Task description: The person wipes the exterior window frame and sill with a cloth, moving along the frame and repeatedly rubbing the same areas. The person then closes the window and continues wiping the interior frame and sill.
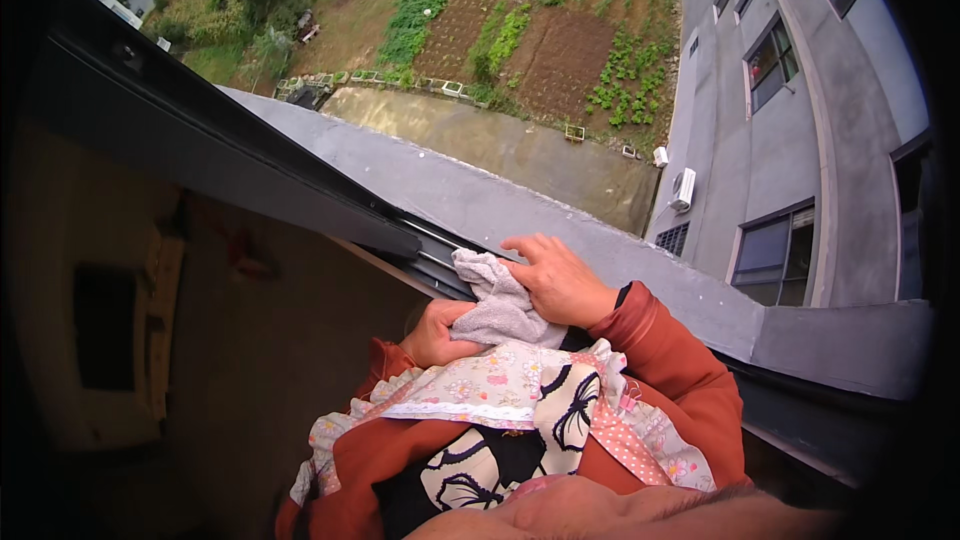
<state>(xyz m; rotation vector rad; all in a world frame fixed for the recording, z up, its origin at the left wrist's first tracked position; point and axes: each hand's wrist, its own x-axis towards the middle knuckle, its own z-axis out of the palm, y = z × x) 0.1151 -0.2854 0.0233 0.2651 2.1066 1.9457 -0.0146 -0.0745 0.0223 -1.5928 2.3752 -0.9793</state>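
Observation:
A crumpled pale grey cloth (492,302) lies over the dark window track (440,260), bunched between my two hands. My left hand (436,334) is closed on the cloth's near left side, its thumb and fingers pressed into the fabric. From the right, my right hand (560,280) reaches across the cloth's upper edge. Its fingers bend over the track and press on the cloth, with the fingertips pointing left. Part of the track under the cloth is hidden.
Beyond the track runs a grey outer ledge (400,155), with a drop to a concrete yard (480,135) and garden plots (560,50). At left stands a dark window frame (220,150) before a dim room. A neighbouring grey building (760,140) rises at right.

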